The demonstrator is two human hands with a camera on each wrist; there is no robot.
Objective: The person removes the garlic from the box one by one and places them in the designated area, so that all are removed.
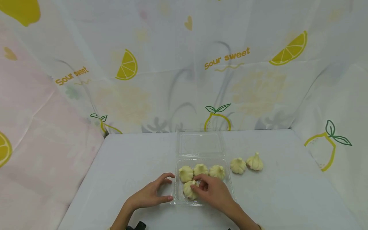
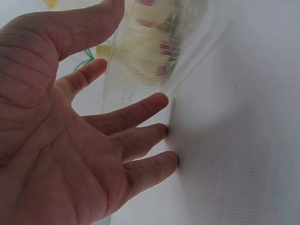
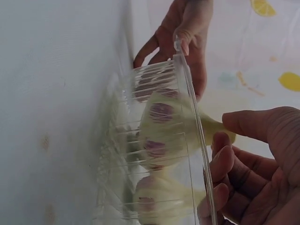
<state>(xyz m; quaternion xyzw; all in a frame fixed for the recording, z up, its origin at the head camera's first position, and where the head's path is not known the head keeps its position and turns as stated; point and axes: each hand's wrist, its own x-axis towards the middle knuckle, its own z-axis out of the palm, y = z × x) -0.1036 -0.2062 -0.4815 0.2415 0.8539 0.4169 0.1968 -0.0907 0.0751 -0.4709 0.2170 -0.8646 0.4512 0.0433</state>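
A clear plastic clamshell box (image 1: 179, 202) stands with its lid (image 1: 200, 143) folded back. Inside, three garlic bulbs (image 1: 201, 169) form the far row. One more garlic bulb (image 1: 188, 191) sits in the near left part, its neck pinched between thumb and fingers of my right hand (image 1: 216, 192). The right wrist view shows this bulb (image 3: 161, 133) through the ribbed wall, with its stem above the rim. My left hand (image 1: 150, 193) is spread around the box's left side, thumb and fingertips close by the rim. Its palm (image 2: 61, 154) holds nothing.
Two loose garlic bulbs (image 1: 238, 165) (image 1: 255, 162) lie on the white table (image 1: 281, 191), right of the box. Behind the table hangs a lemon-print cloth (image 1: 161, 105). A black object (image 1: 140, 225) shows at the near edge by the left wrist.
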